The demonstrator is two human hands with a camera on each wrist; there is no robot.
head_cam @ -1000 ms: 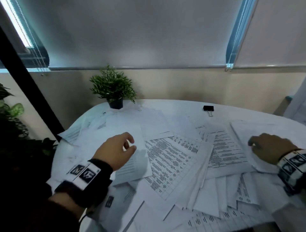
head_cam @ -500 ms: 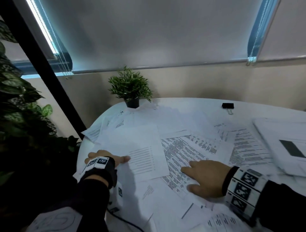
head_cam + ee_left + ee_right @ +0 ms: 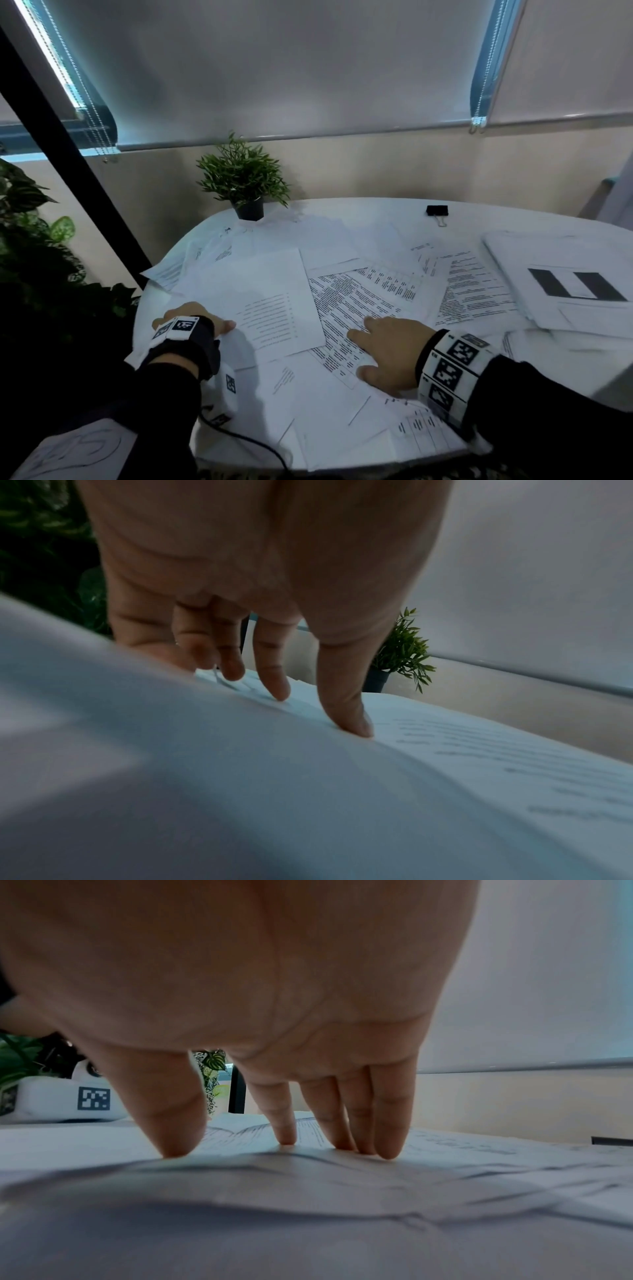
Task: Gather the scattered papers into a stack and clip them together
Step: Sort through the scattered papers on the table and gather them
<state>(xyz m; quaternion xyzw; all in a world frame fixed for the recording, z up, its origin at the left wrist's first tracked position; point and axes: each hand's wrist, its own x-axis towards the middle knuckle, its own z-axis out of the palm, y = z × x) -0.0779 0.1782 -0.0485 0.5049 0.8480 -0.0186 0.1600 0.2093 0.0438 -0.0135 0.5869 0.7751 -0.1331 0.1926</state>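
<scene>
Several printed sheets [image 3: 356, 308] lie scattered over the round white table [image 3: 342, 209]. My left hand [image 3: 191, 317] rests flat at the left, its straight fingers [image 3: 346, 715] pressing on a mostly blank sheet [image 3: 263, 294]. My right hand [image 3: 387, 349] lies palm down on a densely printed sheet in the middle, the fingertips [image 3: 284, 1134] touching the paper. A thicker pile of papers [image 3: 561, 284] sits at the right. The black binder clip [image 3: 437, 210] stands at the table's far edge, apart from both hands.
A small potted plant [image 3: 245, 181] stands at the back left of the table. Leafy plants [image 3: 37, 246] fill the left side past the table edge. A black cable [image 3: 246, 442] runs over the near edge. A wall and window blind [image 3: 308, 68] close the back.
Both hands came down onto the papers: the left moved to the near left and flattened, the right swung from the right-hand pile to the printed sheet in the middle.
</scene>
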